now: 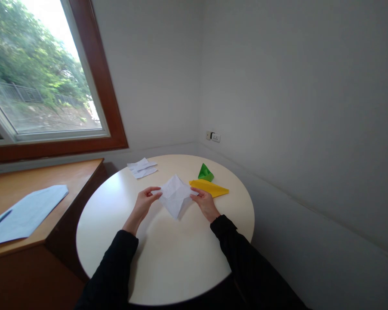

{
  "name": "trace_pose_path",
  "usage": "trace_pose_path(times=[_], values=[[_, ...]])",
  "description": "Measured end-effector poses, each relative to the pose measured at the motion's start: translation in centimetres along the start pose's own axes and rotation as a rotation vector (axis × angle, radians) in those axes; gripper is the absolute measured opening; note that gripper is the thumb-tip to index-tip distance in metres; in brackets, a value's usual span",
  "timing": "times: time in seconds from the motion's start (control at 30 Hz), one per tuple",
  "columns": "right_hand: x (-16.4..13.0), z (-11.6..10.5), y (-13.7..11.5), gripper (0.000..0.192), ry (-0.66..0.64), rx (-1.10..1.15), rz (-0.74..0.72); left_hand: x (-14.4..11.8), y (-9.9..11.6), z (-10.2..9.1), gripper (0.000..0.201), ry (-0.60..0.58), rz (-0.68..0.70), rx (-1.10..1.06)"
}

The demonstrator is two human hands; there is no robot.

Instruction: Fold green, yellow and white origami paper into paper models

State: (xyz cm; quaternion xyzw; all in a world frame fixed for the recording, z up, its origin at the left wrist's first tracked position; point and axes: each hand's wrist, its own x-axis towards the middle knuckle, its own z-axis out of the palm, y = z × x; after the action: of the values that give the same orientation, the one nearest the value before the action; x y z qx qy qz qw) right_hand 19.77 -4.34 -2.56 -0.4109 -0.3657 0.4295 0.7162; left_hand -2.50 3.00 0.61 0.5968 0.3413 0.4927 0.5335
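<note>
No writing can be read anywhere in the head view. A round cream-white table (pixel 168 258) stands in a corner of plain white walls, with a wood-framed window (pixel 97 86) to the left and a wall socket (pixel 213 137) behind. The left hand (pixel 145 202) and right hand (pixel 205 202) each pinch a side corner of a creased white paper sheet (pixel 176 196), held just above the table's middle. Just beyond lie a yellow folded paper (pixel 210 187), a green folded paper (pixel 205 173) and small white folded papers (pixel 142 168).

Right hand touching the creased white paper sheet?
Touching. Head view shows the right hand gripping the right corner of the creased white paper sheet, fingers overlapping its edge with no gap.
</note>
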Motion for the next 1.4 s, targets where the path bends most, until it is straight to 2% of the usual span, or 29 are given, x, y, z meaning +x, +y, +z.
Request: trace_pose_path(times=[0.23, 0.5, 0.67, 0.87, 1.07, 1.4], values=[[0.0, 0.1, 0.0, 0.051, -0.021, -0.037, 0.012, 0.2, -0.4, 0.2, 0.043, -0.008, 0.019, 0.029], [0.0, -0.2, 0.0, 0.043, -0.002, -0.091, -0.017, 0.2, -0.5, 0.2, 0.032, 0.002, 0.011, 0.029], [0.0, -0.1, 0.0, 0.042, -0.006, -0.097, -0.022, -0.2, 0.1, 0.6, 0.03, -0.021, -0.024, -0.072], [0.1, -0.1, 0.2, 0.045, -0.022, -0.063, -0.007, -0.5, 0.6, 0.8, 0.029, -0.016, -0.04, -0.14], [0.1, 0.0, 0.1, 0.04, -0.016, -0.008, 0.013, -0.5, 0.7, 0.8, 0.025, -0.016, -0.031, -0.172], [-0.4, 0.5, -0.8, 0.031, -0.035, 0.106, 0.08, -0.7, 0.6, 0.9, 0.031, -0.077, -0.071, -0.129]])
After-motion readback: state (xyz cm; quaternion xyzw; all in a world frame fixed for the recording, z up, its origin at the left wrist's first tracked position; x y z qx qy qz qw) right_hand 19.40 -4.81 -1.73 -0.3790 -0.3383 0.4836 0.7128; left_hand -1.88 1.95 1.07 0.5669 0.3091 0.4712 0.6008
